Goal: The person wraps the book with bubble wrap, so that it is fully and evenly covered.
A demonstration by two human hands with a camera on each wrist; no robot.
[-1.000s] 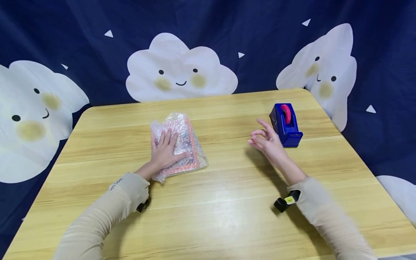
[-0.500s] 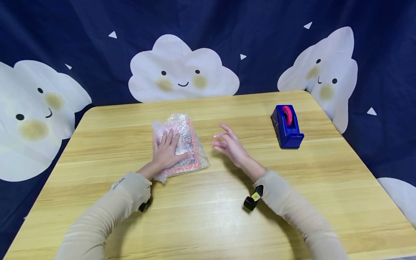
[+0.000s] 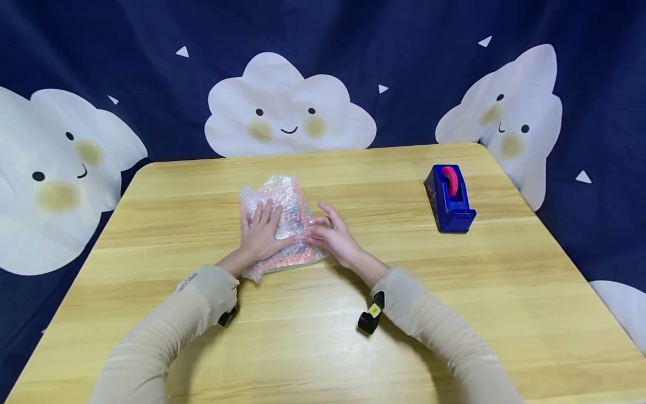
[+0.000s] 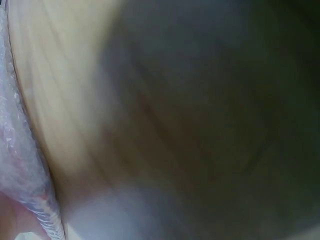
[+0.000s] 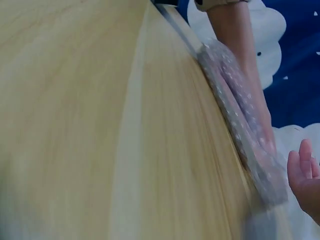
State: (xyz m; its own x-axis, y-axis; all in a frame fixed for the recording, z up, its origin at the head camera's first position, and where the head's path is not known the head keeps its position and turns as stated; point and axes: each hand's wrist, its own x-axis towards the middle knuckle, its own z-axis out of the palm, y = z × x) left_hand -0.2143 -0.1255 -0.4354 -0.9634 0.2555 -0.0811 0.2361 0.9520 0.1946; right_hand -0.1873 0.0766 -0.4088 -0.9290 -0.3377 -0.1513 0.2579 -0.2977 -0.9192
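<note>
A flat, orange-bordered item wrapped in bubble wrap (image 3: pixel 289 210) lies on the wooden table, left of centre in the head view. My left hand (image 3: pixel 259 235) rests flat on top of it with fingers spread. At its right edge is my right hand (image 3: pixel 335 238), fingers loosely bent and the fingertips right at the wrap. In the right wrist view a small gap shows between the right hand (image 5: pixel 306 185) and the end of the bubble-wrapped item (image 5: pixel 235 110). Only a strip of the bubble wrap (image 4: pixel 17 150) shows at the left side of the dark left wrist view.
A blue tape dispenser (image 3: pixel 451 216) with a roll of pink-red tape (image 3: pixel 450 180) stands at the back right of the table (image 3: pixel 313 348). Behind the table hangs a dark blue curtain (image 3: pixel 404 33) printed with white smiling clouds.
My right hand has moved left, from beside the tape dispenser to the right edge of the bubble-wrapped item. My left hand has stayed on top of the wrap.
</note>
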